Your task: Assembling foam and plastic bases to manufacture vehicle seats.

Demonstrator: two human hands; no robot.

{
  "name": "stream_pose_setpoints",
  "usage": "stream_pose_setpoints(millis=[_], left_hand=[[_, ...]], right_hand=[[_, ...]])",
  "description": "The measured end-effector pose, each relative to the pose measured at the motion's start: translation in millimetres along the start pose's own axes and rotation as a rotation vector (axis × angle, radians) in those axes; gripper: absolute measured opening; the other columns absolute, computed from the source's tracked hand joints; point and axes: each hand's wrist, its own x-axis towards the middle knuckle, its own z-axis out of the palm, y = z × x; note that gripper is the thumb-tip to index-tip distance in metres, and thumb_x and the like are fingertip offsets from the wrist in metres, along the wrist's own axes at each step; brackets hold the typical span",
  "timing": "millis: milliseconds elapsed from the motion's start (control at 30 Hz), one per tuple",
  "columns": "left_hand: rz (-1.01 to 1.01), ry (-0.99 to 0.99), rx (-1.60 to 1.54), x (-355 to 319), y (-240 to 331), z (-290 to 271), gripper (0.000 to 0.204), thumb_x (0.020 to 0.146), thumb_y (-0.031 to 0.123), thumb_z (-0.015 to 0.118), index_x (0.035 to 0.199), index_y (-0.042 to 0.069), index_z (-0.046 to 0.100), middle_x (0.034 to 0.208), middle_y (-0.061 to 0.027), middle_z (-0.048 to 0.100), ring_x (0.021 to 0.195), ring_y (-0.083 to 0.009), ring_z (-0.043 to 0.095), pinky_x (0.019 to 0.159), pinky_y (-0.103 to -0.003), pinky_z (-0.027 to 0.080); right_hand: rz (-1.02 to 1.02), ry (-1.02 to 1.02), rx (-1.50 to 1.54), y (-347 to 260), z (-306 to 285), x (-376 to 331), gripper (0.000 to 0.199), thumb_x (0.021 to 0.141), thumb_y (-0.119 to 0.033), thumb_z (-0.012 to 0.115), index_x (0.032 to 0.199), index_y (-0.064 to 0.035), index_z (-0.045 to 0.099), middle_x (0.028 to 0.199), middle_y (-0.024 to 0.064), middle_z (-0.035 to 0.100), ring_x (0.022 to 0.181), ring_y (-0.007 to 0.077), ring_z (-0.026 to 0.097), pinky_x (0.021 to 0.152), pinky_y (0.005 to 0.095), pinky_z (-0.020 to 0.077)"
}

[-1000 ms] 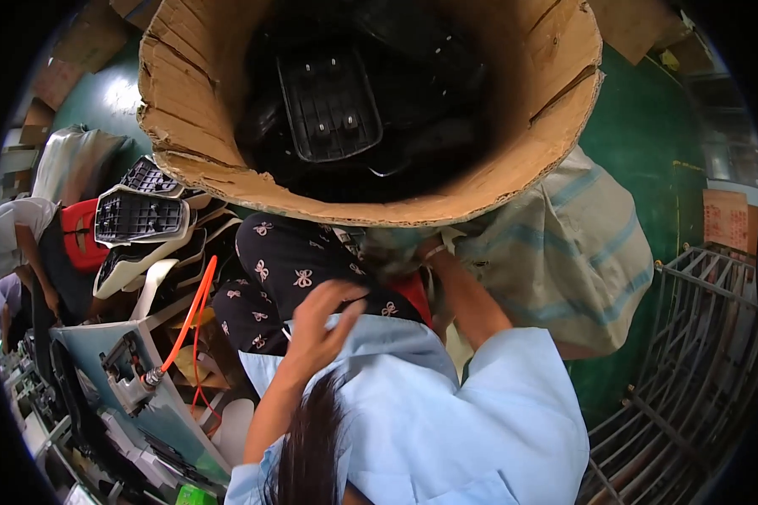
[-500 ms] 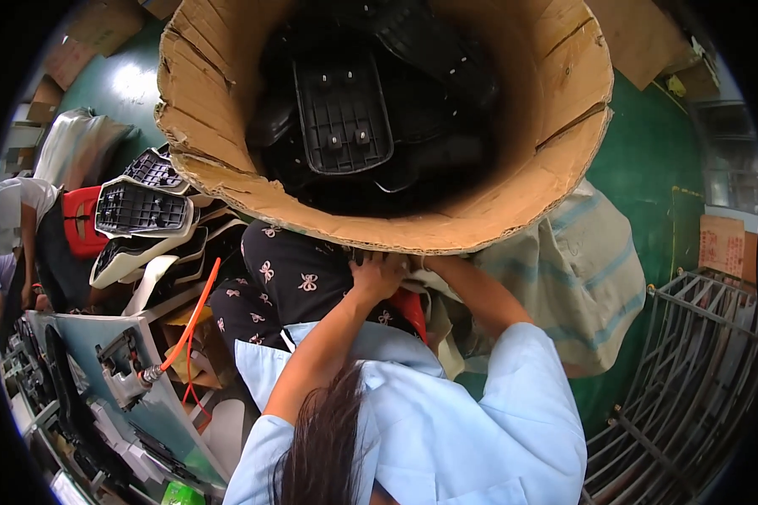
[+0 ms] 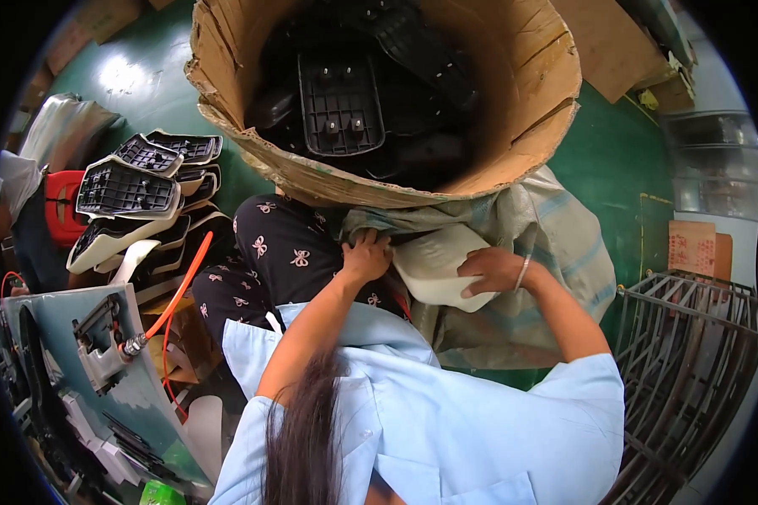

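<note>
"So, which step was in hand?"

"Apparently, the steadying of a white piece (image 3: 429,263) at the mouth of the striped sack (image 3: 577,244), on the near side of the cardboard drum (image 3: 554,71). Its right end was held between the thumb and fingers of the right grip (image 3: 494,269). The left grip (image 3: 367,256) was laid on the cloth just beside the piece; whether anything was clasped there could not be told."

"And what was called for by the next move?"

"Presumably, a firm hold, with the loose cloth kept off the piece."

"Was any writing seen?"

"Red print was seen on a brown carton (image 3: 691,246) at the far right, too small to be read surely. No label could be made out on the white piece."
</note>
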Motion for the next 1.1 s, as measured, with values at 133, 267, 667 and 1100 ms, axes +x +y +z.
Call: stream_pose_setpoints(millis=[133,267,667,1100], left_hand=[[0.006,0.063,-0.658,-11.9,18.3,-33.8,0.045,0.092,0.036,0.047,0.124,0.003,0.049,0.123,-0.0199,0.052,0.115,-0.0308,0.05,0.096,-0.037,0.039],[0.037,0.227,-0.97,-60.9,27.0,-52.8,0.043,0.092,0.026,0.052,0.123,-0.003,0.046,0.12,-0.0167,0.054,0.113,-0.0245,0.053,0.095,-0.035,0.04],[0.132,0.708,-0.996,-174.9,76.2,-80.0,0.126,0.057,0.011,0.084,0.138,0.006,-0.011,0.14,-0.018,0.016,0.129,-0.0285,0.027,0.107,-0.04,0.025],[-0.132,1.291,-1.617,-151.0,-3.6,-139.7,0.06,0.076,0.015,0.059,0.128,0.001,0.032,0.119,-0.0129,0.044,0.107,-0.0217,0.044,0.095,-0.033,0.035]], right_hand=[[0.18,0.16,0.068,-40.1,-36.2,-20.2,0.034,0.08,-0.034,0.064,0.077,-0.0005,0.055,0.065,0.0152,0.047,0.063,0.0271,0.046,0.06,0.0359,0.0394],[0.165,0.312,0.051,-89.0,-45.5,-6.5,0.034,0.08,-0.035,0.06,0.074,-0.0016,0.058,0.064,0.0175,0.054,0.059,0.0331,0.052,0.056,0.0399,0.0405],[-0.204,0.585,1.377,-254.1,-36.8,161.8,0.013,0.087,-0.016,0.058,0.089,-0.0042,0.053,0.076,0.0036,0.058,0.064,0.0121,0.057,0.058,0.0272,0.0469],[-0.723,0.665,0.406,-268.9,-148.0,233.1,0.018,0.083,-0.016,0.059,0.098,-0.0063,0.06,0.084,0.007,0.064,0.077,0.0149,0.06,0.069,0.0281,0.0476]])
